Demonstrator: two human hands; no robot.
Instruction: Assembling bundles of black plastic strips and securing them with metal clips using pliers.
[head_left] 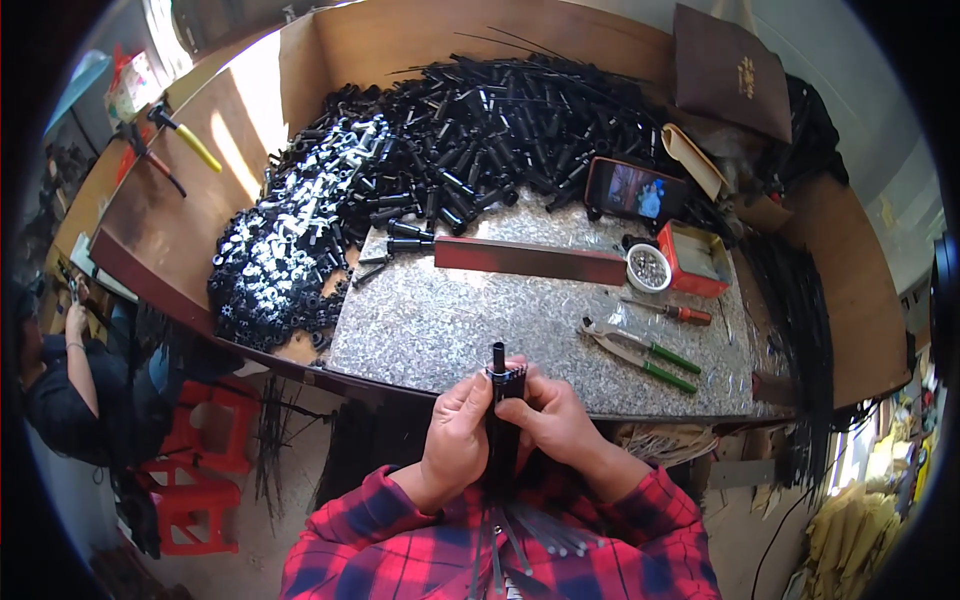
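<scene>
Just off the table's front edge, both my hands are closed around a black tube with a bundle of thin strips (499,360). The tube's narrow top stands upright above my fingers, and a row of small teeth shows at its right side. My left hand (458,430) grips its left side with the thumb up near the top. My right hand (550,412) presses its thumb on the front of the bundle. Dark strips hang below my hands and fan out over my lap. Fingers cover much of the piece's middle.
A heap of black tubes (500,130) and a pile of small rings (300,220) fill the table's back and left. A flat bar (530,262), green-handled pliers (640,355), a screwdriver (685,315), a small bowl (649,268) and a phone (636,190) lie on the speckled top.
</scene>
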